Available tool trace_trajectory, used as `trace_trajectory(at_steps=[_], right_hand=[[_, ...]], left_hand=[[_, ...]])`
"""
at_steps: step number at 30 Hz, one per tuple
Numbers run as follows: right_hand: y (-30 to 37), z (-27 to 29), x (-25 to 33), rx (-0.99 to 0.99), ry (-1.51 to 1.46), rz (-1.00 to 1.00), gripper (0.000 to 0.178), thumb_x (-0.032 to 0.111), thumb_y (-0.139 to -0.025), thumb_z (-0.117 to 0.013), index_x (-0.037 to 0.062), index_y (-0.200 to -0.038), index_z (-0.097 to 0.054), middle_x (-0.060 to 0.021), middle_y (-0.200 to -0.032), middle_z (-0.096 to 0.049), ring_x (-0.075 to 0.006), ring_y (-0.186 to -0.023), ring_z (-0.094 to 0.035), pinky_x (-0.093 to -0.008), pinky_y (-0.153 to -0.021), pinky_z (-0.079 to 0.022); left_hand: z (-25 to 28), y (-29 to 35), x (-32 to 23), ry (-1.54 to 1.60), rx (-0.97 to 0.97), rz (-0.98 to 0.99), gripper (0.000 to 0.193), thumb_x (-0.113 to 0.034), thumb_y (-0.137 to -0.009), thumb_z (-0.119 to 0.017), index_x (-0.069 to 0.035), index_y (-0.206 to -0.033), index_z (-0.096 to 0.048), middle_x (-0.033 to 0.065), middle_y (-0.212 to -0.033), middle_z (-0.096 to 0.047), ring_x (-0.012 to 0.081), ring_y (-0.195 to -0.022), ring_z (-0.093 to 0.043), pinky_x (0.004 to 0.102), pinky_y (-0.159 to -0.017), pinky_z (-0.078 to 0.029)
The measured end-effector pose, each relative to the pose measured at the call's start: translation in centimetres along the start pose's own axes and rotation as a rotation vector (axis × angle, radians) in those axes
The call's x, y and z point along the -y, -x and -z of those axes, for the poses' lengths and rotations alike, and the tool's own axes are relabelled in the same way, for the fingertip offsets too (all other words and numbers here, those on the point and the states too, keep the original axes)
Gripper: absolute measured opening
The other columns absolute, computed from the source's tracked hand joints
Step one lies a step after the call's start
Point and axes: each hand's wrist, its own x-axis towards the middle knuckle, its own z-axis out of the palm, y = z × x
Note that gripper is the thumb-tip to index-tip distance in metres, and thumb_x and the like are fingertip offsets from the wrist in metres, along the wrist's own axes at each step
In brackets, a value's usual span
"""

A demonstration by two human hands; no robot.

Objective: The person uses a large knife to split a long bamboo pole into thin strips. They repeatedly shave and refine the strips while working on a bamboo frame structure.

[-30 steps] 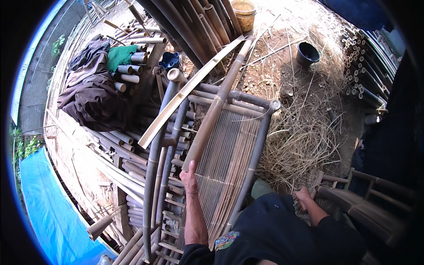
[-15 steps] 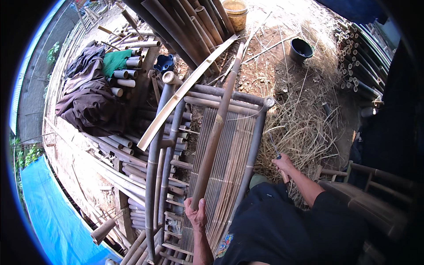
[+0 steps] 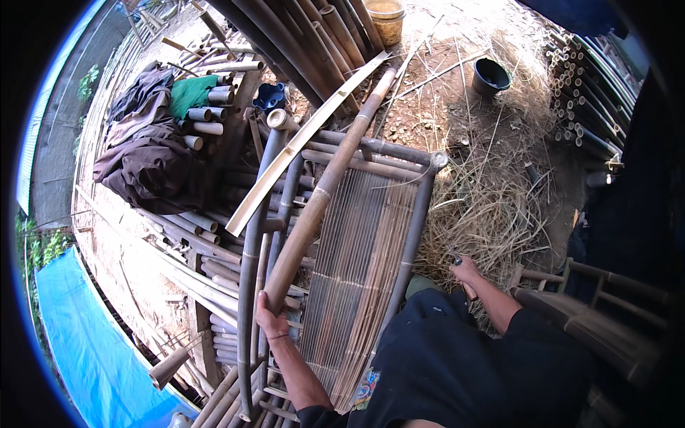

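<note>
Two hands are in view, each occupied. The left hand is curled around the near end of one long, round, brown bamboo pole. The pole slants away over one dark bamboo frame with thin, pale slats; whether it touches the frame cannot be told. The right hand is closed around one hand tool with a brown handle, near one heap of dry straw-coloured shavings; its working end cannot be made out. One pale, split bamboo strip lies left of the pole, crossing the frame's corner post. Beyond are two buckets: one round black bucket and one round yellow bucket. One blue scalloped container sits beyond the corner post.
</note>
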Motion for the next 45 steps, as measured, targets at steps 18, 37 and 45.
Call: trace_trajectory(at_steps=[18, 37, 45], right_hand=[[2.0, 3.3, -12.8, -0.125, -0.089, -0.118, 0.032, 0.007, -0.083, -0.067, 0.0010, -0.109, -0.050, -0.0080, -0.070, -0.059, -0.0155, -0.052, -0.055, -0.0312, -0.043, -0.044], [1.2, 5.0, -11.4, 0.004, -0.035, -0.152, 0.049, 0.016, -0.085, -0.069, -0.0013, -0.126, -0.048, -0.0066, -0.069, -0.058, -0.0154, -0.050, -0.055, -0.0309, -0.043, -0.045], [-2.9, 3.9, -1.8, 0.227, 0.061, 0.022, 0.021, 0.015, -0.088, -0.063, 0.0046, -0.094, -0.046, -0.0041, -0.061, -0.049, -0.0152, -0.045, -0.051, -0.0301, -0.036, -0.041]], left_hand=[[-7.4, -15.3, -12.3, -1.801, 0.142, -1.206, 0.070, -0.024, -0.069, -0.079, -0.007, -0.130, -0.049, 0.0159, -0.138, -0.044, 0.0338, -0.131, -0.038, 0.0415, -0.111, -0.032], [-13.1, -8.8, -14.3, -1.348, 0.393, -1.142, 0.028, -0.025, -0.076, -0.072, -0.002, -0.092, -0.070, 0.0149, -0.116, -0.053, 0.0307, -0.110, -0.054, 0.0379, -0.096, -0.045], [-16.3, 9.9, -1.7, -0.538, 0.214, -1.362, 0.015, -0.009, -0.066, -0.076, -0.004, -0.071, -0.063, 0.0136, -0.109, -0.052, 0.0322, -0.108, -0.049, 0.0434, -0.092, -0.047]])
